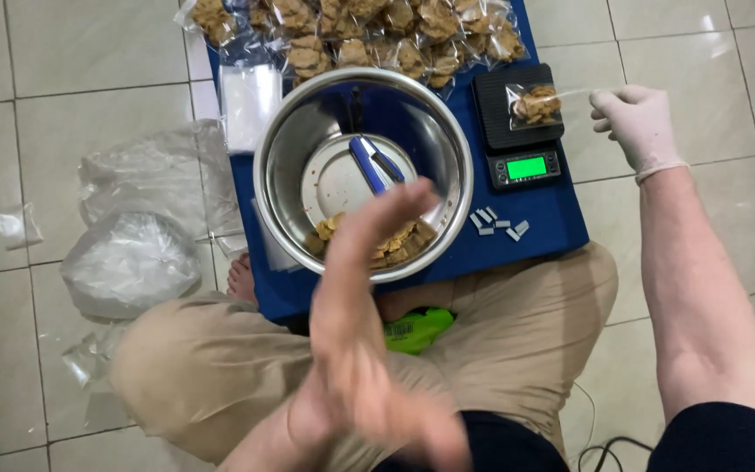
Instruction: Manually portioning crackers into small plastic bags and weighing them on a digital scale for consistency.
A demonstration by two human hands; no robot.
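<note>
Our gloved right hand [638, 122] pinches the small bag of snacks [535, 104] resting on the scale [517, 122]; our bare left hand [369, 288], blurred, hangs open over the steel bowl [281, 166].

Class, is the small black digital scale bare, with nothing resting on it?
No: a clear bag of brown snacks lies on the small black digital scale.

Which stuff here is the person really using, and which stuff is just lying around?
In use:
- gloved right hand holding a small clear bag of snacks
- black digital scale under that bag
- bare left hand, blurred, over the big round steel bowl
- brown snack pieces in the bowl

Lying about:
- crumpled clear plastic bags on the tiled floor
- green packet
- little staple strips
</note>
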